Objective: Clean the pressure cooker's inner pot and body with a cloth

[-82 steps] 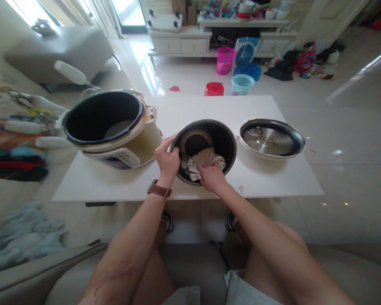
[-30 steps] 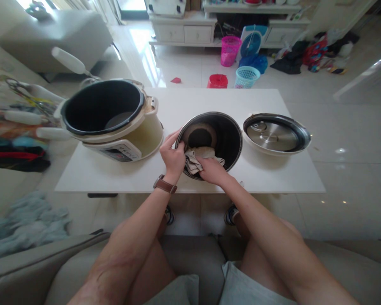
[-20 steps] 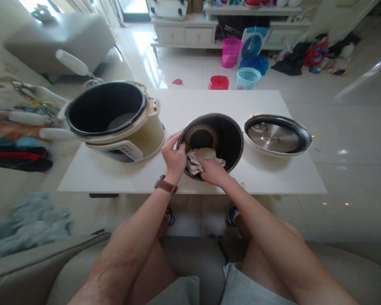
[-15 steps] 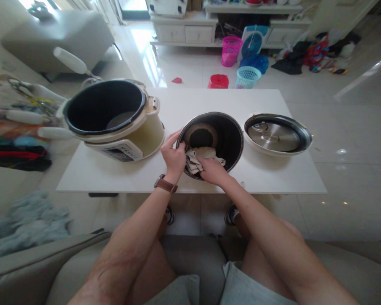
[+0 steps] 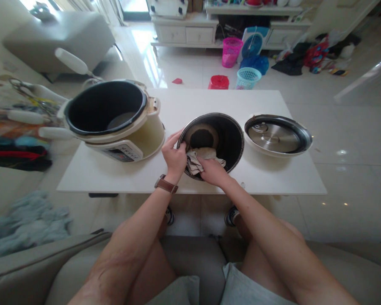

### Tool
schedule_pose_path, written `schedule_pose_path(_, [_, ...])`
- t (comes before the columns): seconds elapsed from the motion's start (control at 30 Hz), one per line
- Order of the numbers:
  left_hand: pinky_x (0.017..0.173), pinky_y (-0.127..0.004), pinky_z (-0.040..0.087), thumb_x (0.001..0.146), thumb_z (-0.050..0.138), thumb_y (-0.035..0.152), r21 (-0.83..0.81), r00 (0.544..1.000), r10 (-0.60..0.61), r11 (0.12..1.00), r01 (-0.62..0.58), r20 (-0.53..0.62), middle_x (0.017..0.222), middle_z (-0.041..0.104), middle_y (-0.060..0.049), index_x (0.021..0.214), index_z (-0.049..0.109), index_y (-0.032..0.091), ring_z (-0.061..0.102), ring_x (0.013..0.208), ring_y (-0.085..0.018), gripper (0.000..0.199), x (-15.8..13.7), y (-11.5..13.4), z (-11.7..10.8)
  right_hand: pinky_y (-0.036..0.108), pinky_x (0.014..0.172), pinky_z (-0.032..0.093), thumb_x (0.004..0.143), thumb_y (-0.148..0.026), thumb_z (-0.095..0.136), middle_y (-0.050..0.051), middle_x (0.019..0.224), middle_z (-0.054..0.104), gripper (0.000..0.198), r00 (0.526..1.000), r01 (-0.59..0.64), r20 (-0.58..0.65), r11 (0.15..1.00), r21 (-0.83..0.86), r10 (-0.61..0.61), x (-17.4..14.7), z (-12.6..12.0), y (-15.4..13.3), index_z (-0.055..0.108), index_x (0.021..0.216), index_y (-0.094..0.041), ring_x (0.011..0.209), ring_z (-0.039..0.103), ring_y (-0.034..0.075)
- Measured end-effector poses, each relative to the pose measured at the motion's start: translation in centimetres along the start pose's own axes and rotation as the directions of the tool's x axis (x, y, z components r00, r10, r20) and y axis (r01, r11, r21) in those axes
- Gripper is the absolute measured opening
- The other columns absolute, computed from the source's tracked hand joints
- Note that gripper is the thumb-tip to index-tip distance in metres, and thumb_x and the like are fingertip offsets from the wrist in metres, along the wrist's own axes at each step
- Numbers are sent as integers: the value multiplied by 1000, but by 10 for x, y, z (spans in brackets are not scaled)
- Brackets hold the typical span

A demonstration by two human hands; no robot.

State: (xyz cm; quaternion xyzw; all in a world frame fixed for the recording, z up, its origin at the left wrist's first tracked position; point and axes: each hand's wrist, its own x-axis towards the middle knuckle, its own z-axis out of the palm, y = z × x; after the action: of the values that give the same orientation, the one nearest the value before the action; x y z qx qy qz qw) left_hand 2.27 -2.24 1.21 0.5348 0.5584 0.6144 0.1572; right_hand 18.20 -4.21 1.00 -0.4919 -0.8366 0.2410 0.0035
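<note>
A dark inner pot [image 5: 230, 140] is tilted toward me on the white table, its open mouth facing me. My left hand [image 5: 174, 156] grips the pot's left rim, thumb over the edge. Inside the mouth, my right hand [image 5: 213, 170] is closed on a crumpled pale cloth [image 5: 195, 163], which lies against the lower left inner wall; part of the fingers is hidden by the cloth. To the left stands the cream electric pressure cooker body [image 5: 149, 131], open at the top. The cooker lid [image 5: 274, 137] rests upside down at the right, showing its metal inner side.
The white table [image 5: 114, 176] carries these things, and a small clear piece [image 5: 243, 185] lies near its front edge. White-handled items [image 5: 71, 61] stick out behind the cooker. Beyond the table, a pink basket [image 5: 231, 51], a blue basket [image 5: 248, 77] and a red bin [image 5: 219, 81] stand on the floor.
</note>
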Motion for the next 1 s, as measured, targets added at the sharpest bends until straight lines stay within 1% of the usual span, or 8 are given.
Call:
schedule_pose_path(0.13, [110, -41, 55, 80, 58, 8, 15, 1000, -9, 1000, 9, -1, 110, 82, -3, 106, 84, 23, 73, 109, -23, 40, 0, -1, 0, 42, 98, 54, 89, -14, 51, 19, 128, 77, 57, 1000, -14, 16, 1000, -5, 14, 0, 0, -1, 60, 146, -17, 117, 73, 37])
schedule_pose_path(0.37, [108, -41, 56, 80, 58, 9, 41, 1000, 11, 999, -11, 1, 110, 82, -3, 107, 84, 24, 73, 108, -23, 40, 0, -1, 0, 45, 101, 53, 90, -15, 51, 19, 132, 76, 60, 1000, -13, 14, 1000, 5, 13, 0, 1, 0, 57, 150, -18, 119, 72, 39])
schedule_pose_path(0.57, [109, -41, 56, 80, 58, 8, 38, 1000, 8, 999, -8, -1, 111, 82, -3, 107, 84, 23, 73, 108, -24, 40, 0, -1, 0, 45, 98, 55, 90, -15, 49, 19, 126, 78, 53, 1000, -8, -3, 1000, 1, 8, 0, 1, 0, 62, 141, -17, 116, 73, 39])
schedule_pose_path(0.73, [109, -41, 56, 80, 59, 8, 23, 1000, 7, 1000, -7, -3, 111, 82, -3, 107, 84, 23, 73, 109, -24, 40, 0, 0, 0, 42, 97, 54, 91, -16, 50, 19, 128, 77, 55, 1000, -5, 6, 1000, -8, 5, -1, 0, -1, 59, 145, -17, 118, 72, 38])
schedule_pose_path(0.83, [111, -42, 55, 81, 59, 7, 32, 1000, -2, 999, 2, 7, 113, 82, -3, 109, 84, 24, 73, 111, -24, 41, 0, 0, 0, 42, 96, 54, 90, -15, 50, 19, 127, 77, 54, 1000, 3, 5, 1000, -9, -3, -1, 0, -1, 60, 143, -17, 116, 73, 38])
schedule_pose_path(1.0, [112, -42, 54, 81, 59, 7, -6, 1000, -18, 1000, 18, 13, 114, 82, -3, 108, 84, 24, 73, 112, -24, 41, 0, 0, 0, 41, 94, 54, 90, -14, 49, 19, 124, 78, 51, 1000, -2, -4, 1000, -19, 2, 0, 2, -1, 61, 140, -17, 114, 74, 37])
